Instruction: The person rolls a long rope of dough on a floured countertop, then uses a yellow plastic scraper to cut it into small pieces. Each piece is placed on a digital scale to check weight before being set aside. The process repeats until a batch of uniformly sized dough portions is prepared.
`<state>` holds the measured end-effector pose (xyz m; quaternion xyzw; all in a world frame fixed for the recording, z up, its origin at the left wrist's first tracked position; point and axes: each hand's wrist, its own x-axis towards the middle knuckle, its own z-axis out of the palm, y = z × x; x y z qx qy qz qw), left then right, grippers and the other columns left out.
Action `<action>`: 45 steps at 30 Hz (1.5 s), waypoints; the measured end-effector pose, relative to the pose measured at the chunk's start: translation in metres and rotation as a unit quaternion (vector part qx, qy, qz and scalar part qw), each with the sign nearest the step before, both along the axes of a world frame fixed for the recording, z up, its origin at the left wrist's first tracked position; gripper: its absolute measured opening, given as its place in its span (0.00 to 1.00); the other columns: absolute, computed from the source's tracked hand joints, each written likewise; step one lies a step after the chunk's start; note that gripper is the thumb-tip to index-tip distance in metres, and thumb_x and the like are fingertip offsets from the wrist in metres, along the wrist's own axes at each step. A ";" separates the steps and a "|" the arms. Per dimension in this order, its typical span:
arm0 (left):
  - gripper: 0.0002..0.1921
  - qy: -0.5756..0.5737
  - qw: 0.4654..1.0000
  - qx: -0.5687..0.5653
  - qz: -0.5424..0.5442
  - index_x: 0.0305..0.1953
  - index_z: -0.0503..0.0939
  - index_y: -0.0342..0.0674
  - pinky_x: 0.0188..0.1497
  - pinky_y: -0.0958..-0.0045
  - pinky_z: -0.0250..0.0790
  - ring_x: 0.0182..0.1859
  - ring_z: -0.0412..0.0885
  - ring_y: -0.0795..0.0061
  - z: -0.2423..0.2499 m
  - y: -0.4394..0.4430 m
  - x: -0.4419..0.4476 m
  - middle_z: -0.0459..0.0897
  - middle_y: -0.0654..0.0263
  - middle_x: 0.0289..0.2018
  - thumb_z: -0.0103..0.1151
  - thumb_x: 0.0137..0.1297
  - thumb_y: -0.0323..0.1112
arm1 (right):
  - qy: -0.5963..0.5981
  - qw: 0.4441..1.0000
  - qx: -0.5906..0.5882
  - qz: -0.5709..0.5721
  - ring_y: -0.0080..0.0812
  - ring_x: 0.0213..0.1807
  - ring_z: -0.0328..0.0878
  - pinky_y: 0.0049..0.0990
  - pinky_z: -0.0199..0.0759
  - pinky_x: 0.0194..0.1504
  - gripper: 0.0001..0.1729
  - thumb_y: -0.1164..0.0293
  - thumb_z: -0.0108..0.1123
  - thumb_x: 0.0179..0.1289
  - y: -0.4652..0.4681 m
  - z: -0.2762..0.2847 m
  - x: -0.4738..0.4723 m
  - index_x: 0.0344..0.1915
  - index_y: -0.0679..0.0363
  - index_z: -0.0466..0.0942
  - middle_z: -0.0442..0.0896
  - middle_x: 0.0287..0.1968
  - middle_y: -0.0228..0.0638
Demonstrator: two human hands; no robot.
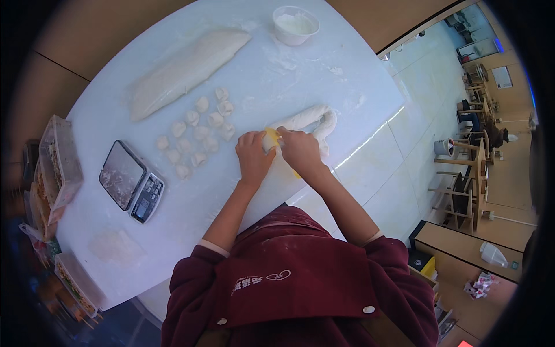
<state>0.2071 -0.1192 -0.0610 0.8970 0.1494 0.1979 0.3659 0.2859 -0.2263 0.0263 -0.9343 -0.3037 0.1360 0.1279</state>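
Observation:
My left hand (253, 152) curls its thumb and fingers around a small pale and yellow piece (271, 139). Whether that piece is dough or a plastic scraper I cannot tell. Close against it on the right, my right hand (300, 148) has its fingers bent, with the fingertips at the yellow edge; its grip is partly hidden. Beyond the right hand a floured dough rope (327, 121) bends back in a loop on the white table (368, 82). Several small dough pieces (200, 132) lie left of my left hand. A bit of yellow (297, 174) shows beside my right wrist.
A large dough slab (186, 73) rests towards the far left. Near the far edge stands a plastic bowl of white powder (296, 27). A flour-dusted digital scale (132, 182) sits at left, with clear plastic food boxes (65, 165) along the table's rim. Tiled floor (390, 160) borders the right side.

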 end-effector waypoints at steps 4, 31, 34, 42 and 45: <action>0.22 0.007 1.000 0.013 -0.016 0.47 0.76 0.39 0.54 0.59 0.60 0.51 0.71 0.57 0.004 -0.001 0.003 0.76 0.62 0.43 0.69 0.47 0.30 | 0.011 1.000 0.002 0.011 0.49 0.34 0.82 0.43 0.75 0.37 0.14 0.71 0.57 0.57 0.021 0.002 0.021 0.45 0.55 0.80 0.83 0.30 0.47; 0.20 0.056 0.996 0.025 -0.062 0.46 0.77 0.39 0.48 0.62 0.69 0.48 0.75 0.55 0.012 0.017 -0.032 0.78 0.60 0.44 0.65 0.48 0.24 | -0.016 1.000 0.004 0.025 0.53 0.31 0.80 0.45 0.75 0.34 0.09 0.72 0.56 0.56 0.039 -0.006 -0.011 0.37 0.65 0.75 0.82 0.27 0.49; 0.21 0.000 0.997 -0.009 -0.075 0.48 0.76 0.38 0.49 0.62 0.70 0.47 0.77 0.55 0.010 0.023 -0.043 0.79 0.58 0.45 0.65 0.49 0.24 | -0.013 1.000 0.011 0.013 0.50 0.34 0.81 0.43 0.75 0.35 0.11 0.70 0.58 0.56 0.057 0.005 0.010 0.39 0.60 0.78 0.82 0.30 0.49; 0.19 -0.033 0.951 -0.057 0.301 0.53 0.75 0.34 0.57 0.67 0.67 0.51 0.78 0.62 0.034 0.197 -0.170 0.81 0.57 0.49 0.63 0.60 0.28 | -0.089 0.990 -0.012 0.109 0.40 0.37 0.82 0.37 0.74 0.38 0.11 0.66 0.58 0.56 0.028 0.039 0.110 0.39 0.48 0.84 0.85 0.35 0.33; 0.21 0.020 0.956 -0.050 0.287 0.56 0.74 0.35 0.61 0.66 0.64 0.55 0.76 0.60 0.042 0.249 -0.216 0.79 0.57 0.52 0.63 0.62 0.30 | -0.061 0.978 -0.126 0.153 0.38 0.38 0.82 0.34 0.74 0.41 0.10 0.66 0.60 0.56 0.037 0.024 0.103 0.38 0.50 0.85 0.86 0.38 0.30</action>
